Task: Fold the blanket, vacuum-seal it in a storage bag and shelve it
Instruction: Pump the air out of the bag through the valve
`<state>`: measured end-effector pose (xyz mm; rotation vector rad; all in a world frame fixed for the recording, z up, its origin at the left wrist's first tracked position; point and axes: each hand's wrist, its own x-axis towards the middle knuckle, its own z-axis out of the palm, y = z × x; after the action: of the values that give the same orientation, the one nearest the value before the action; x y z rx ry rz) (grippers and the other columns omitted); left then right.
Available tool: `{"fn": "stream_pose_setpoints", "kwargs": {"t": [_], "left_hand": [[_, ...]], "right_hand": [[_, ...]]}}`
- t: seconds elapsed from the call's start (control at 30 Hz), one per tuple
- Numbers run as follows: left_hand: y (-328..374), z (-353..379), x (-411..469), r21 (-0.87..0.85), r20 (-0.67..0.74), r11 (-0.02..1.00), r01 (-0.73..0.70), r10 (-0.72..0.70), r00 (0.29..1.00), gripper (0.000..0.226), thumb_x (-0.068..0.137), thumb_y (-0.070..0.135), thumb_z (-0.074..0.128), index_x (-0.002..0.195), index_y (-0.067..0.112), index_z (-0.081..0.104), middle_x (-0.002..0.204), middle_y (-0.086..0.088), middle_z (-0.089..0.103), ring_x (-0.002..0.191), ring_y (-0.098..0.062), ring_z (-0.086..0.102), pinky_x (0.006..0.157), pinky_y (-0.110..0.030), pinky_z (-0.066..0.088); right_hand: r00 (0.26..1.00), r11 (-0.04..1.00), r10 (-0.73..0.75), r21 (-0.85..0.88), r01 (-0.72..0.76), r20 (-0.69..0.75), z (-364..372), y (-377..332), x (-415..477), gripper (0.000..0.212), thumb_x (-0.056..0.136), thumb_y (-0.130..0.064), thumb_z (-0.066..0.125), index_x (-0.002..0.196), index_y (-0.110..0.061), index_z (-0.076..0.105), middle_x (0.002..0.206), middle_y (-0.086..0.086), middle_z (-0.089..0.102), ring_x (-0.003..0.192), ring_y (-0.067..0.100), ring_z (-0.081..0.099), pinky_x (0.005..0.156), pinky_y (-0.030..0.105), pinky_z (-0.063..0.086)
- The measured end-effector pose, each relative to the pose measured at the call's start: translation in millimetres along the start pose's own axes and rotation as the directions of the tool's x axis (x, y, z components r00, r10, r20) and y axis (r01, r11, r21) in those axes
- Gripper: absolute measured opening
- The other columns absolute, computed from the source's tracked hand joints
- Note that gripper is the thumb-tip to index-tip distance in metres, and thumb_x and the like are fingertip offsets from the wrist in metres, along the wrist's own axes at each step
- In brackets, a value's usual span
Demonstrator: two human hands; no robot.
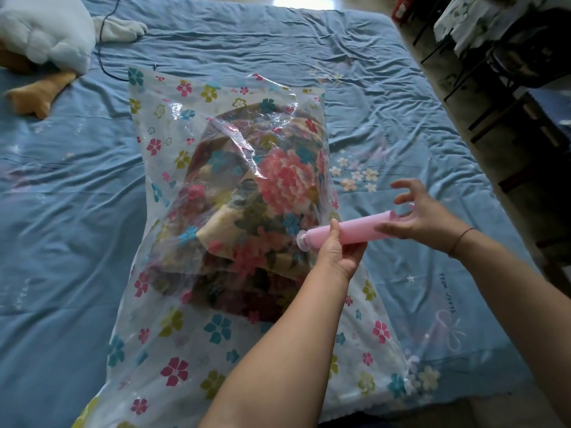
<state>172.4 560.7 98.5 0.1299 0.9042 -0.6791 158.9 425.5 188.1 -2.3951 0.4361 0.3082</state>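
A clear storage bag printed with small flowers lies lengthwise on the bed. Inside it sits the folded floral blanket, bulging the plastic. A pink hand pump lies nearly level, its white nozzle end against the right side of the bag. My left hand grips the pump barrel near the nozzle. My right hand is at the pump's far end with fingers spread; the palm and lower fingers touch the end, and the handle itself is hidden.
A blue wrinkled bedsheet covers the bed. A white and orange plush toy and a thin dark cable lie at the far left. Dark chairs and floor run along the bed's right edge.
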Motion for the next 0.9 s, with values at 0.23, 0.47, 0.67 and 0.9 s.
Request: {"fn": "stream_pose_setpoints", "kwargs": {"t": [0.23,0.47,0.67,0.9], "left_hand": [[0.7,-5.2,-0.4,-0.021,0.049,0.998,0.057,-0.056,0.997,0.048,0.088,0.029,0.068,0.116,-0.004,0.046,0.105,-0.024,0.057,0.098,-0.037,0.058,0.052,-0.048,0.056],[4.6,-2.5,-2.3,0.001,0.090,0.999,0.033,-0.033,0.995,0.033,0.093,0.023,0.062,0.105,-0.004,0.048,0.102,-0.025,0.057,0.090,-0.038,0.058,0.049,-0.049,0.055],[7.2,-10.2,-2.5,0.050,0.047,0.998,0.026,-0.029,0.998,0.060,0.086,0.030,0.070,0.129,-0.003,0.045,0.100,-0.024,0.060,0.089,-0.035,0.061,0.054,-0.044,0.058],[20.8,-33.7,-38.3,0.949,0.200,0.098,-0.299,0.547,0.813,0.072,0.087,0.038,0.068,0.144,0.011,0.034,0.134,-0.008,0.045,0.121,-0.023,0.049,0.098,-0.030,0.043]], "right_hand": [[0.998,0.999,-0.020,-0.044,0.017,-0.059,5.8,-4.2,-2.7,0.029,0.080,-0.020,0.076,0.104,-0.019,0.059,0.089,0.004,0.064,0.075,0.027,0.068,0.075,0.046,0.059],[0.993,0.986,-0.013,-0.163,0.032,0.115,-0.3,-12.8,-7.5,0.060,0.072,-0.033,0.083,0.122,-0.025,0.052,0.109,0.004,0.052,0.092,0.018,0.060,0.075,0.026,0.048],[0.986,0.956,-0.142,-0.272,0.114,-0.086,1.7,-3.6,-26.1,0.021,0.086,-0.030,0.071,0.104,-0.020,0.068,0.072,-0.001,0.064,0.069,0.017,0.061,0.067,0.028,0.048],[0.972,0.992,-0.108,-0.084,0.092,-0.208,24.7,-8.0,-49.2,0.025,0.080,-0.038,0.075,0.094,-0.023,0.060,0.065,-0.002,0.064,0.056,0.014,0.061,0.062,0.030,0.049]]}}
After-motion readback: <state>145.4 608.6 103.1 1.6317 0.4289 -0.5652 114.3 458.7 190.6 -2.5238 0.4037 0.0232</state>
